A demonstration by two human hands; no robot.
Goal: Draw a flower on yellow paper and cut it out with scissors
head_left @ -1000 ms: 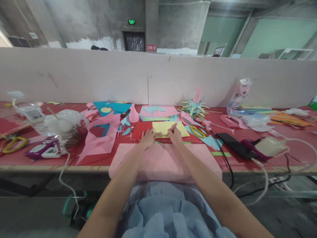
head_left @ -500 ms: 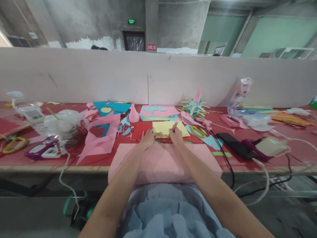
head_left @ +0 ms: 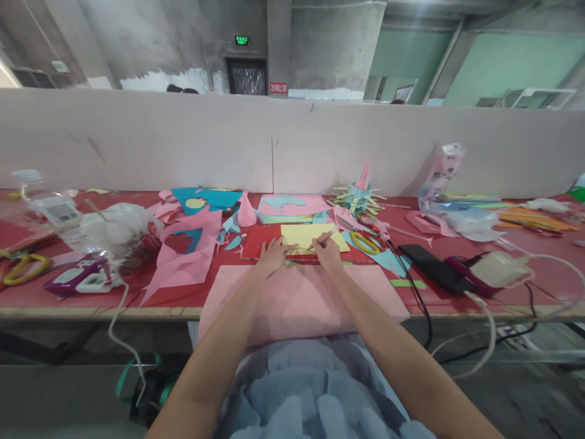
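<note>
My right hand [head_left: 328, 250] is closed around a slim, light-coloured pen [head_left: 333, 231], its tip near the lower part of a yellow sheet of paper [head_left: 297, 233]. My left hand [head_left: 273, 256] lies with its fingers stretched over a red sheet [head_left: 259, 236] and the yellow sheet's left edge. Between the hands, on the yellow paper, a thin round outline [head_left: 300, 250] shows; whether it is a clear ring or a drawn curve I cannot tell. A large pink sheet [head_left: 301, 299] lies under my forearms and hangs over the table's front edge.
Yellow-handled scissors [head_left: 365, 242] and a black phone [head_left: 427, 267] are to the right. Behind stand a pink paper cone [head_left: 247, 212] and a fringed cone [head_left: 360, 196]. Pink cut paper [head_left: 192, 262] and a plastic bag [head_left: 116, 228] lie left. A white board [head_left: 183, 143] closes the back.
The pen has tipped over to the right, from nearly upright to slanted, as my right hand turned slightly. My left hand has stayed in place.
</note>
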